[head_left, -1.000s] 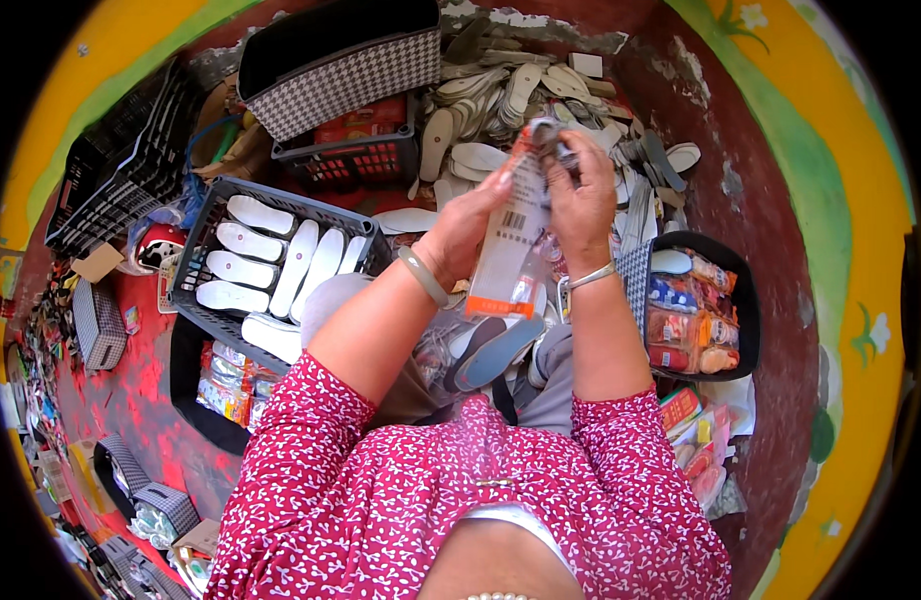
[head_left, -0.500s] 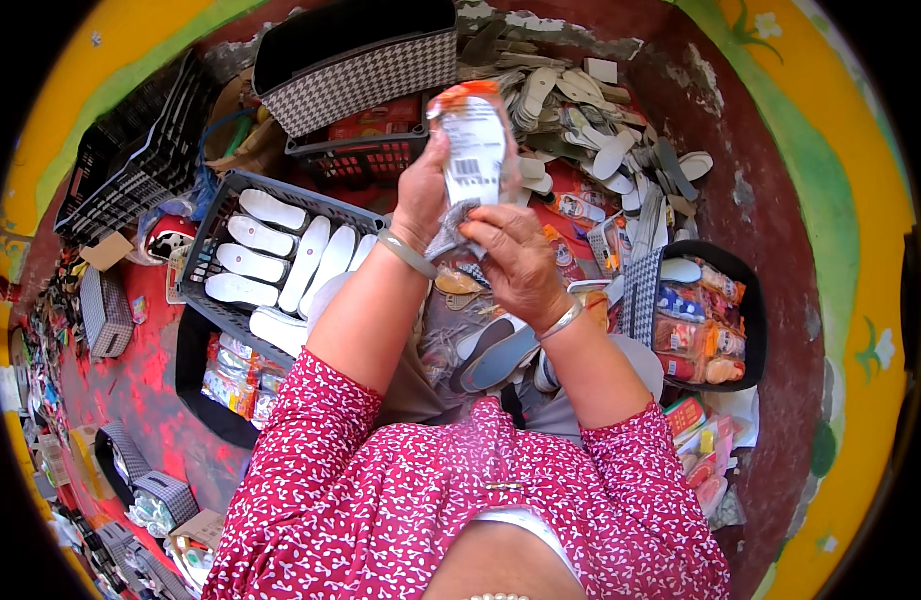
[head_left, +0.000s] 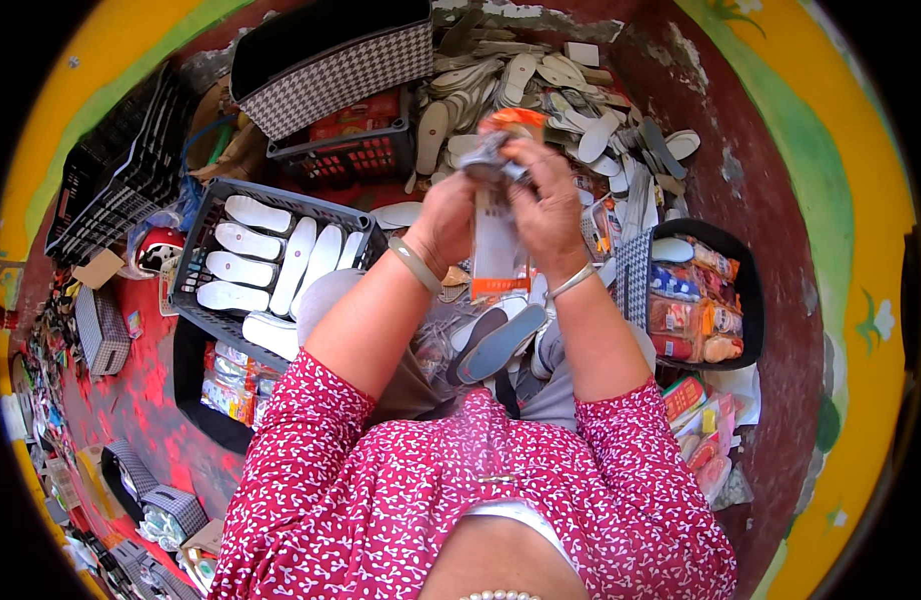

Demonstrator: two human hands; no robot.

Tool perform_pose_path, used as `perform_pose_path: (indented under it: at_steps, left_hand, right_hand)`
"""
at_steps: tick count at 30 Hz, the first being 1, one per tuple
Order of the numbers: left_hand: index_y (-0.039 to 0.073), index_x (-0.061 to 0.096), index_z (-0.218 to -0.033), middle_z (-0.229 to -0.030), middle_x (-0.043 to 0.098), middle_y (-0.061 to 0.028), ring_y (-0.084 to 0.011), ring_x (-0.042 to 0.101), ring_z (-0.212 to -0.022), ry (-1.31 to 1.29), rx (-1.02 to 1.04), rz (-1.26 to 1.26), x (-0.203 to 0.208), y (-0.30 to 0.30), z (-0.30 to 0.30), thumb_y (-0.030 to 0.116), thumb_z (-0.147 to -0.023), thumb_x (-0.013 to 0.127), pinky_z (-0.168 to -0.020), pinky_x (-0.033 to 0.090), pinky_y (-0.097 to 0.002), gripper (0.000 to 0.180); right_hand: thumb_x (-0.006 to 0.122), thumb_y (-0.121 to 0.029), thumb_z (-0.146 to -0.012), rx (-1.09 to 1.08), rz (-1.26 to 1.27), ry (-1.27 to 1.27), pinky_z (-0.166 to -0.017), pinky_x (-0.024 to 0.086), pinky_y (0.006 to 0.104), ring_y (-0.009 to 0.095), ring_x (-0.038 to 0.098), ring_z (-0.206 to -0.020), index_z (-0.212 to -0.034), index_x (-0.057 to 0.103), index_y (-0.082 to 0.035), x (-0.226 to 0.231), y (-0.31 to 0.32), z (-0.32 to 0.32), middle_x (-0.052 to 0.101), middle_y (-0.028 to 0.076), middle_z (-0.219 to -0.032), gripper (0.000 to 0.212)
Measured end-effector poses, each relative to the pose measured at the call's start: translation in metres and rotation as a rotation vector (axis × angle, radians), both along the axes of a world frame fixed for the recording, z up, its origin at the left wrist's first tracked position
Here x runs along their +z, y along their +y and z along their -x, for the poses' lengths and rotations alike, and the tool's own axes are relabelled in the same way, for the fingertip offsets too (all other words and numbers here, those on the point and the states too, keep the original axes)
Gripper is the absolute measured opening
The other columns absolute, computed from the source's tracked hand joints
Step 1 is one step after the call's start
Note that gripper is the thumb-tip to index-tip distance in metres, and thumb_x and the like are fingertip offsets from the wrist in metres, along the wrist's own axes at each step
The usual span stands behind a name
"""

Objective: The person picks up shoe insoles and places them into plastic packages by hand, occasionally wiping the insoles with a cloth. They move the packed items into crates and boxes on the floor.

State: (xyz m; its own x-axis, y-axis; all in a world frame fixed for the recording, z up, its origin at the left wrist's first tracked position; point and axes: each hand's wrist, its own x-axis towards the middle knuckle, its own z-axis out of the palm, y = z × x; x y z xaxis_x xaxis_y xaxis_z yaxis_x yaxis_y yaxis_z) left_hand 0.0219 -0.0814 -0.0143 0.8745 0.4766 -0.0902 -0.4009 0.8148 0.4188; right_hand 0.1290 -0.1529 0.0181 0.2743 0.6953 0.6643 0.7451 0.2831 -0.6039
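In front of me, both my hands are closed on a clear plastic packet (head_left: 501, 285) with orange ends, its middle smeared by motion. Bunched at the upper end is a grey thing (head_left: 493, 160), too blurred to name. My left hand (head_left: 449, 222) grips the packet's left side, and my right hand (head_left: 546, 200) pinches it from the right near the grey thing. Below the packet, loose insoles (head_left: 503, 345) in blue-grey and white lie by my lap. To the left, a dark plastic crate (head_left: 196, 250) holds white insoles (head_left: 299, 255).
A heap of loose insoles (head_left: 591, 130) spreads along the far wall. At right, a houndstooth basket (head_left: 634, 285) holds packaged goods. A houndstooth bin (head_left: 341, 85) rests on a black crate (head_left: 351, 155) at the back. Leaning crates (head_left: 121, 170) stand far left, and a black basket (head_left: 196, 385) sits nearer.
The packet has been turned over, so an orange band now faces down near my lap. My right hand has risen to the packet's upper part, and the grey thing is now at the top.
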Motion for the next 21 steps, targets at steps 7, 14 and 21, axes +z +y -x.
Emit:
perform_pose_path:
  at_steps: [7, 14, 21]
  left_hand:
    - [0.004, 0.034, -0.13, -0.117, 0.053, -0.0174, -0.0337, 0.054, -0.107, -0.174, 0.278, -0.043, 0.003, 0.038, 0.02, 0.033, -0.096, 0.027, -0.093, 0.043, -0.0481, 0.045]
    - [0.002, 0.039, -0.126, -0.116, 0.054, -0.0184, -0.0343, 0.055, -0.104, -0.262, 0.233, 0.123, 0.011, 0.034, 0.015, 0.038, -0.096, 0.024, -0.091, 0.044, -0.0481, 0.049]
    - [0.014, 0.036, -0.134, -0.118, 0.052, -0.0056, -0.0201, 0.053, -0.106, -0.044, -0.108, -0.095, 0.008, -0.013, 0.001, 0.03, -0.097, 0.036, -0.092, 0.043, -0.0357, 0.041]
  right_hand:
    - [0.057, 0.009, -0.063, 0.352, 0.125, 0.026, -0.085, 0.043, 0.0356, 0.028, 0.055, -0.094, -0.096, 0.06, -0.005, 0.0, -0.025, 0.036, 0.06, 0.01, -0.101, 0.035]
    - [0.056, 0.009, -0.061, 0.321, 0.024, -0.171, -0.085, 0.044, 0.0369, 0.029, 0.054, -0.096, -0.095, 0.062, -0.005, -0.006, -0.028, 0.026, 0.059, 0.01, -0.101, 0.037]
    - [0.057, 0.006, -0.065, -0.066, -0.076, -0.27, -0.086, 0.044, 0.0366, 0.029, 0.056, -0.094, -0.096, 0.062, -0.006, 0.009, -0.012, -0.022, 0.061, 0.009, -0.1, 0.034]
